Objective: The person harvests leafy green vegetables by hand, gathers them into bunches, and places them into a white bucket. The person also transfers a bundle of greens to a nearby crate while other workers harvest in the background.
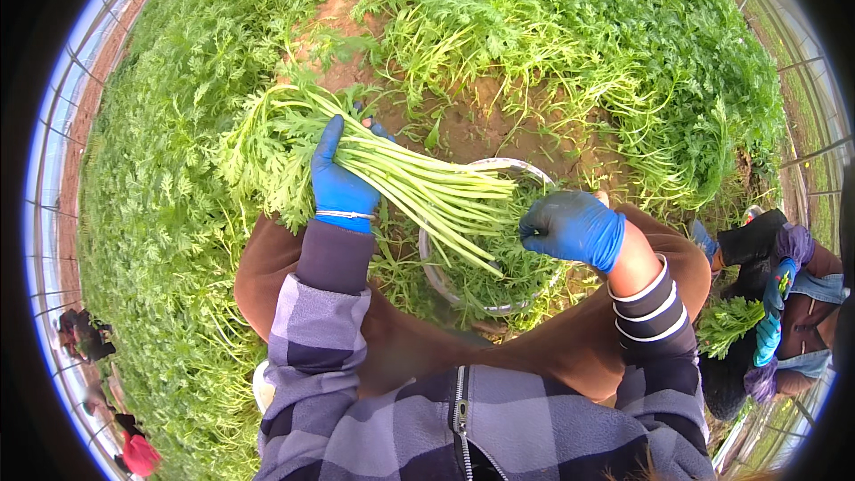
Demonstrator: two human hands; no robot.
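My left hand (344, 184), in a blue glove with a white band at the wrist, grips a bunch of leafy green stems (414, 174) near its leaves. The leaves spread to the left and the pale cut ends fan out to the right. Close to those ends is my right hand (568, 227), blue-gloved with dark stains, its fingers curled. Whether anything small sits inside them is hidden. Beneath the stems, between my knees, a round tub with a pale rim (444, 280) contains loose green leaves (514, 280).
Dense leafy crop (568, 7) grows ahead and to the left, with bare soil (481, 120) beyond the tub. At the right, a co-worker (795, 307) in gloves holds greens. More people (137, 451) are at the far left. The greenhouse frame (50, 127) curves along the edges.
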